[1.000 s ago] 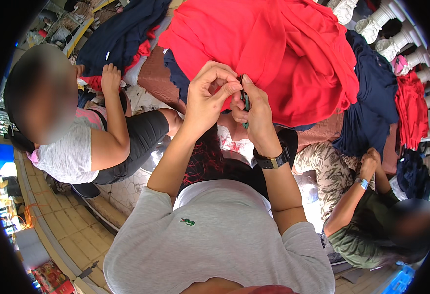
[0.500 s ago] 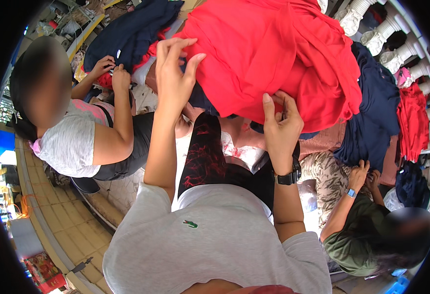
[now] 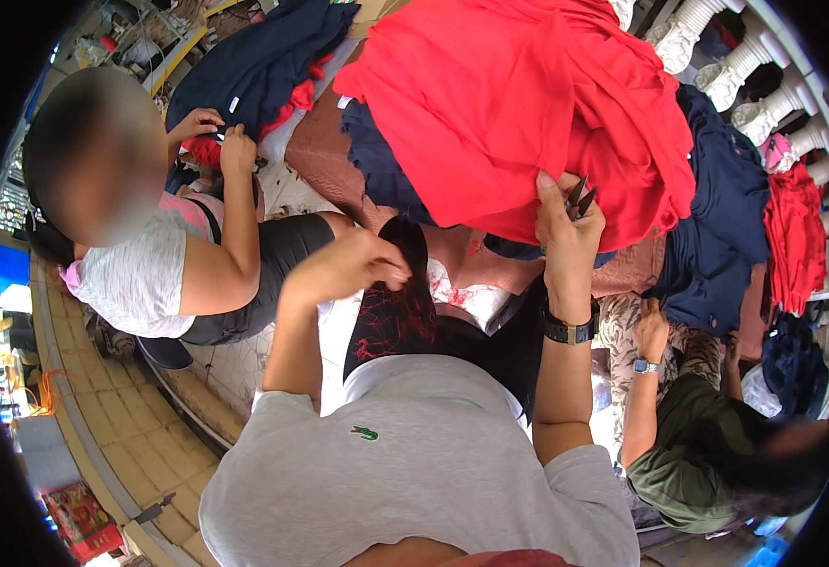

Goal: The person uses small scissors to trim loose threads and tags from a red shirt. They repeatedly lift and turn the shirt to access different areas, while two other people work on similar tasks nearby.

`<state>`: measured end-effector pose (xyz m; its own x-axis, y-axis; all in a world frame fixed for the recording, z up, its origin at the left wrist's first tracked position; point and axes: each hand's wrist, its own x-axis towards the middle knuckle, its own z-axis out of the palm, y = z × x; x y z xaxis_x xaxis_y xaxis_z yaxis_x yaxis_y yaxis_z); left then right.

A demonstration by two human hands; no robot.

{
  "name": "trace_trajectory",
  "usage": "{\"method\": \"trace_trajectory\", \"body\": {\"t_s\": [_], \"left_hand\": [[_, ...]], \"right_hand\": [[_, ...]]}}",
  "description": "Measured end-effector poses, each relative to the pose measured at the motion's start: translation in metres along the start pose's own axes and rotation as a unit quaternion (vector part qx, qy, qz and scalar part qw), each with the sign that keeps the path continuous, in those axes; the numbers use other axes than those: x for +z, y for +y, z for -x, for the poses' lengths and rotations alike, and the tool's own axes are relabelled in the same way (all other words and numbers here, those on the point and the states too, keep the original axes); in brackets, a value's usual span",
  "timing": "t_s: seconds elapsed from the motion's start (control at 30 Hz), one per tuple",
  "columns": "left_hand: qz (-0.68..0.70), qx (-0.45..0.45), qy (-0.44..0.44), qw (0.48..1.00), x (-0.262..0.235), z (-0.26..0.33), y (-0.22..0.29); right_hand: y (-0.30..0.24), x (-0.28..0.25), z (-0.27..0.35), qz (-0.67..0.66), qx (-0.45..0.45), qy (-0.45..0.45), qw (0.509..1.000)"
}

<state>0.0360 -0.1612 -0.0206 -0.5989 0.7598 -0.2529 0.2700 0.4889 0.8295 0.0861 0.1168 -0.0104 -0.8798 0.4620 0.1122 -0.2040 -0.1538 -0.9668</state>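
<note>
Fingers of right hand (image 3: 566,231) pinch small dark snips (image 3: 580,200) against the red garment (image 3: 518,113); left hand (image 3: 362,265) curled loose, holding nothing I can see.

Snips sit at the lower hem of the red garment, tips up, just above the right thumb. I see the right forearm raised straight, black wristwatch (image 3: 568,329) on the wrist. Left arm bent, hand hanging over the dark patterned cloth (image 3: 396,317) on the lap, fingertips bunched together. Red garment lies heaped on a navy garment (image 3: 717,217). Another person's hands (image 3: 221,137) at left work on a navy piece (image 3: 263,57) carrying a small white label; a third person's wrist (image 3: 646,364) at right wears a blue watch.
</note>
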Motion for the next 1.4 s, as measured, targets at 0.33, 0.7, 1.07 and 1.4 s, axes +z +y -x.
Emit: {"method": "trace_trajectory", "body": {"t_s": [0.33,0.7,1.07,1.4], "left_hand": [[-0.007,0.281,0.441,0.853,0.042,-0.063,0.071],[0.142,0.243,0.370,0.885,0.054,-0.096,0.060],[0.144,0.245,0.342,0.896,0.053,-0.098,0.050],[0.138,0.265,0.334,0.894,0.047,-0.083,0.047]], "right_hand": [[-0.007,0.004,0.006,-0.008,-0.008,-0.009,1.000],[-0.003,-0.003,0.008,0.040,-0.040,0.011,0.998],[-0.011,0.007,0.030,0.163,-0.095,0.048,0.981],[-0.030,0.017,0.075,0.183,-0.038,-0.139,0.972]]}}
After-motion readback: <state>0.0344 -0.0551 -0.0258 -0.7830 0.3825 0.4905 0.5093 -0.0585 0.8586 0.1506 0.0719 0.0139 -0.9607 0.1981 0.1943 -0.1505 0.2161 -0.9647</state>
